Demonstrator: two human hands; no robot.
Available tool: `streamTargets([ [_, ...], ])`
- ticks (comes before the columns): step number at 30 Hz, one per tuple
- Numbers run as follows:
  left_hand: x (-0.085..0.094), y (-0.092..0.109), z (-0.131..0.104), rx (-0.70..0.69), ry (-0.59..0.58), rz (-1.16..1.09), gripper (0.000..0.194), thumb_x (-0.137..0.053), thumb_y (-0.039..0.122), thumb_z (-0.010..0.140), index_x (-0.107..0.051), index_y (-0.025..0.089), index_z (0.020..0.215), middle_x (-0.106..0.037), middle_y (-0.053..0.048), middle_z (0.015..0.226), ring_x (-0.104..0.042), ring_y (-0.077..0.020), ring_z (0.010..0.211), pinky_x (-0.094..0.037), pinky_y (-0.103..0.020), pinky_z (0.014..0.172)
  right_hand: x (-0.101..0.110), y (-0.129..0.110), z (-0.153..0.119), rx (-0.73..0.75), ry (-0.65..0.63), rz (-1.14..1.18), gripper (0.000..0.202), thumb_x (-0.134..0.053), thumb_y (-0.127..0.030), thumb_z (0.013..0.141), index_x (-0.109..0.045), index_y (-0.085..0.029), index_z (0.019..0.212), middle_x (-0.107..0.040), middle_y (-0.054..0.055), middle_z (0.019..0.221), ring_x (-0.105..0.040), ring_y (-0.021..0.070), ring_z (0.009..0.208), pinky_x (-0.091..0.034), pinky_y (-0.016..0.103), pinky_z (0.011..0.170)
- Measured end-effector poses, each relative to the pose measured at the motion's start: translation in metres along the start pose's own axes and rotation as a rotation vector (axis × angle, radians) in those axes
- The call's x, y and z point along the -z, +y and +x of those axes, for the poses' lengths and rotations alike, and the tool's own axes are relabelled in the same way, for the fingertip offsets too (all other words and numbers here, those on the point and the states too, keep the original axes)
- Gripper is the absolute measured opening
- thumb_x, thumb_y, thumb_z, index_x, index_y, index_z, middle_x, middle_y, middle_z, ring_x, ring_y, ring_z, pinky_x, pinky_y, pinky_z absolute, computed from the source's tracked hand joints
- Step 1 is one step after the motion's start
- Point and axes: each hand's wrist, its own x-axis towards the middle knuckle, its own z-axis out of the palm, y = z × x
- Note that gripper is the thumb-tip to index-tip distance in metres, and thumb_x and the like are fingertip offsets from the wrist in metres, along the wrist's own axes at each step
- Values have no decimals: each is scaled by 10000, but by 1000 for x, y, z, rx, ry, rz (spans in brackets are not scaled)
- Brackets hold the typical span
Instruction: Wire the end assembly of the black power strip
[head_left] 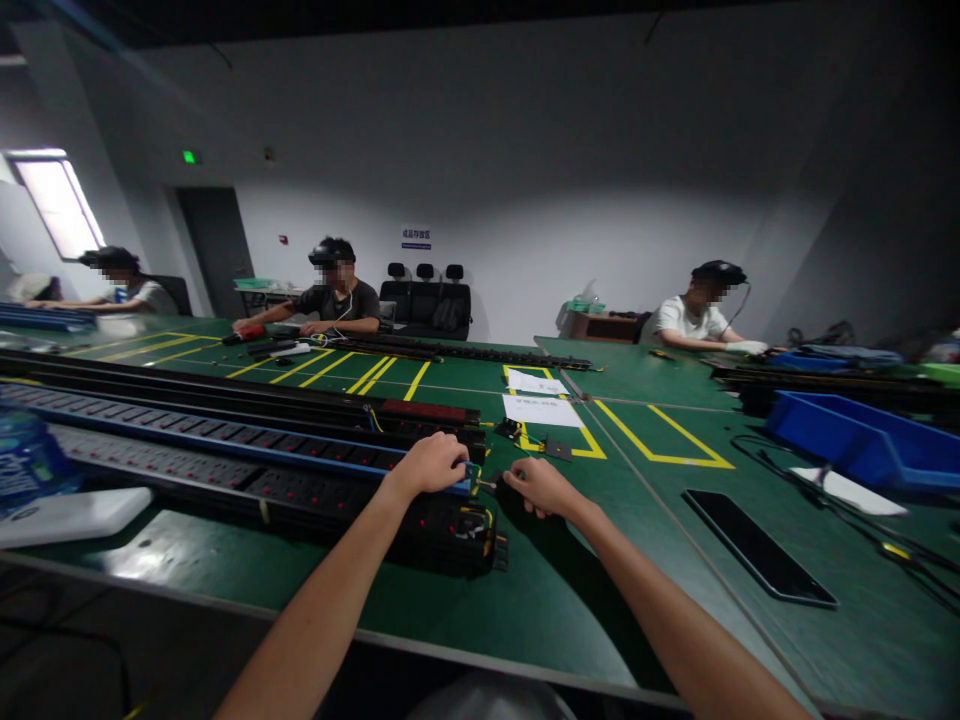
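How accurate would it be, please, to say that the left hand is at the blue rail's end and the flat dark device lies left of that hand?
Not quite: the head view shows the flat dark device right of the right hand. The left hand is indeed at the end of the blue rail.

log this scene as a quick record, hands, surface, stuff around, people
left hand: curled over the end of a blue-edged strip; grip unclear
right hand: pinching a thin tool, metal shaft toward that strip end
surface: green table with yellow lines
left side: clear bottle, beside a flat white object
right side: black phone or tablet, blue bin beyond it
ahead: white paper
people: three co-workers seated around, wearing headgear
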Motion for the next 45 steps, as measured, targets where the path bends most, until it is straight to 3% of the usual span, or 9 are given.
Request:
streamTargets([
  [45, 1, 2, 1, 6, -1, 2, 247, -531, 251, 861, -742, 217, 986, -695, -70, 967, -633, -221, 961, -501, -308, 863, 0, -1, 0, -13, -1, -2, 315, -445, -370, 990, -573, -160, 794, -616, -3, 509, -534, 87, 337, -354, 149, 369],
])
